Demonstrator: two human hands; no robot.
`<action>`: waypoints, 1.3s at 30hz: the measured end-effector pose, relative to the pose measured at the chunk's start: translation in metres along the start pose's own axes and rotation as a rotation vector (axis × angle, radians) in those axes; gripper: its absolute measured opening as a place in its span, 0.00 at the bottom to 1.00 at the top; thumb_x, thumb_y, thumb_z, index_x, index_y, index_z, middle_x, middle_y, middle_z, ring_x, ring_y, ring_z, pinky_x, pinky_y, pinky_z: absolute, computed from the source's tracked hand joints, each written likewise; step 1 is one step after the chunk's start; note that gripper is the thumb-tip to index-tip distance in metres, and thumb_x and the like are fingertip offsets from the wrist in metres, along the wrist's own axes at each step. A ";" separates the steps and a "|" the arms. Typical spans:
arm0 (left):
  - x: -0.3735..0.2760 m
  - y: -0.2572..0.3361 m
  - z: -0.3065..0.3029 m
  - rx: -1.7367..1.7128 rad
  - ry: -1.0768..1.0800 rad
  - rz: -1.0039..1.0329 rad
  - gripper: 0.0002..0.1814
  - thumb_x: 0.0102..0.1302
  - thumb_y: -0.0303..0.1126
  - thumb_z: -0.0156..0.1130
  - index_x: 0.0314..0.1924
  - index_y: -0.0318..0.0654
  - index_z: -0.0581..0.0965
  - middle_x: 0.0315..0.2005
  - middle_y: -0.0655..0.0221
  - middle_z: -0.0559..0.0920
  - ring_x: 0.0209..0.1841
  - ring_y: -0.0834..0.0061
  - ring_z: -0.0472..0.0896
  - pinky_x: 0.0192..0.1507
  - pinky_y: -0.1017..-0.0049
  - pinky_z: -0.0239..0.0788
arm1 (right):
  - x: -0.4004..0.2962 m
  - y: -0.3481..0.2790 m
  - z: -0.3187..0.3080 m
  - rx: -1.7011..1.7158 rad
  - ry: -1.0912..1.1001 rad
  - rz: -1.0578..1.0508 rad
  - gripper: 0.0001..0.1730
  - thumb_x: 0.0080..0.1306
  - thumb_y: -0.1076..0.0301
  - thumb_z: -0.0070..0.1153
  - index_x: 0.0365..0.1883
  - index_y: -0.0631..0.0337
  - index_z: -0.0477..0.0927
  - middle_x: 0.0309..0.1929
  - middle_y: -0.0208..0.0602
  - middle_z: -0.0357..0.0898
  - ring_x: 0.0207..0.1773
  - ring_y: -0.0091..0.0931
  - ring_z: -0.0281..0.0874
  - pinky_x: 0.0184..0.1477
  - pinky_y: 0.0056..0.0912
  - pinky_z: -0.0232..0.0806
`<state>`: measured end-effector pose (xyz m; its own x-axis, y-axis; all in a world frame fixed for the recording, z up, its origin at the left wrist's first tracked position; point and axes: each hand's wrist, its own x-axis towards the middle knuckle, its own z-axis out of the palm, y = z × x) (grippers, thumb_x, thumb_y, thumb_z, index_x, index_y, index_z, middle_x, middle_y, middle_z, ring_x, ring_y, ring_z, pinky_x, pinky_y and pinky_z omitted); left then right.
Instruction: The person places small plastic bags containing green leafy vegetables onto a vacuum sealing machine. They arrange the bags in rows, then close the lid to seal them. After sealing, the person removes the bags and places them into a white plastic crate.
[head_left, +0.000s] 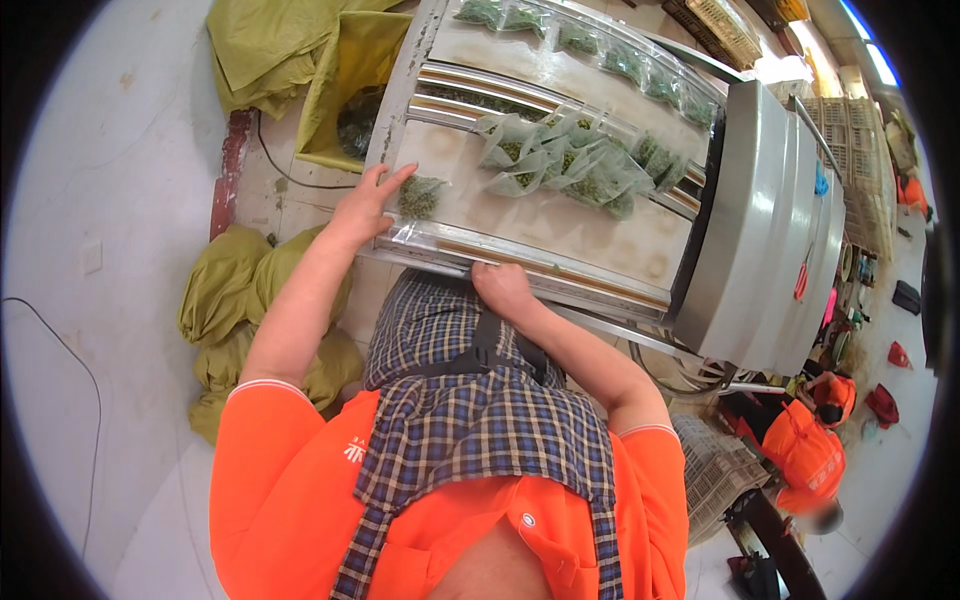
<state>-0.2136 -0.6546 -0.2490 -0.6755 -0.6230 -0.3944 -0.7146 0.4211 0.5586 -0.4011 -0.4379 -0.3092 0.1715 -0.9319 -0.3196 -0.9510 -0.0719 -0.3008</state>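
Observation:
My left hand (366, 208) is at the left end of a vacuum packing machine's work bed (450, 154), fingers spread. Beside its fingertips lies a small clear bag of green peppercorn-like berries (420, 196), its mouth toward the front sealing bar (555, 264). On the machine's front edge rests my right hand (501, 286), curled; its fingertips are hidden. Several filled clear bags (566, 161) are heaped mid-bed, some overlapping the middle bars (487, 94). Another row of filled bags (581, 39) lines the far side.
A steel machine lid (757, 225) stands at the right. Left are a yellow bin (319, 112) with dark bags inside and yellow-green sacks (225, 289). Plastic crates (851, 165) are stacked at far right. A co-worker in orange (806, 442) is low at the right, near a crate (712, 472).

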 end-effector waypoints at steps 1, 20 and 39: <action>0.000 0.000 0.000 0.042 -0.013 0.026 0.51 0.45 0.17 0.64 0.69 0.69 0.62 0.63 0.58 0.65 0.59 0.55 0.72 0.57 0.64 0.69 | 0.000 0.000 -0.002 -0.003 -0.009 -0.005 0.07 0.58 0.69 0.50 0.27 0.62 0.77 0.21 0.43 0.82 0.25 0.36 0.83 0.24 0.38 0.73; 0.021 0.018 0.016 -0.190 0.136 0.212 0.26 0.60 0.22 0.57 0.60 0.47 0.73 0.51 0.59 0.77 0.44 0.63 0.80 0.47 0.71 0.74 | 0.008 0.038 -0.067 0.650 0.374 0.456 0.10 0.63 0.66 0.52 0.39 0.59 0.81 0.29 0.42 0.83 0.33 0.39 0.83 0.36 0.42 0.73; 0.043 0.063 0.098 -1.252 -0.139 -0.538 0.31 0.59 0.22 0.65 0.61 0.31 0.63 0.30 0.65 0.80 0.27 0.75 0.79 0.25 0.80 0.70 | 0.023 0.082 -0.045 1.744 0.197 0.709 0.15 0.66 0.57 0.56 0.36 0.61 0.77 0.27 0.27 0.74 0.25 0.20 0.72 0.26 0.24 0.70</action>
<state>-0.3056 -0.5904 -0.3019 -0.4348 -0.4166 -0.7984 -0.3019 -0.7678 0.5651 -0.4866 -0.4810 -0.3011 -0.2289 -0.6549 -0.7202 0.4866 0.5638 -0.6673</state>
